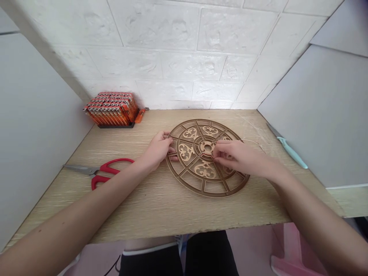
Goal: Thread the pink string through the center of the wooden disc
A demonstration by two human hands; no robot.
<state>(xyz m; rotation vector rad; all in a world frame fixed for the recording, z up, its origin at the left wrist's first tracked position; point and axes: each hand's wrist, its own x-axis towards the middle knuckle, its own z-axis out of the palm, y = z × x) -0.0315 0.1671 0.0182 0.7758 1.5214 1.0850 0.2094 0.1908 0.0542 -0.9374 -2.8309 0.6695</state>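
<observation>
A round laser-cut wooden disc (205, 180) with scroll patterns and spokes lies flat on the wooden table (149, 203). My left hand (158, 147) grips the disc's left rim, thumb on top and fingers curled at its edge. My right hand (238, 155) rests over the disc's right half, its fingertips pinched together near the central ring (207, 147). A thin pale thread or wire (254, 142) curves away from that hand; whether the pinch holds it is unclear.
Red-handled scissors (99, 171) lie at the left of the table. A black tray of orange lighters (112, 109) stands at the back left, one loose lighter (140, 115) beside it. A teal-handled knife (289, 147) lies along the right partition. Grey panels wall both sides.
</observation>
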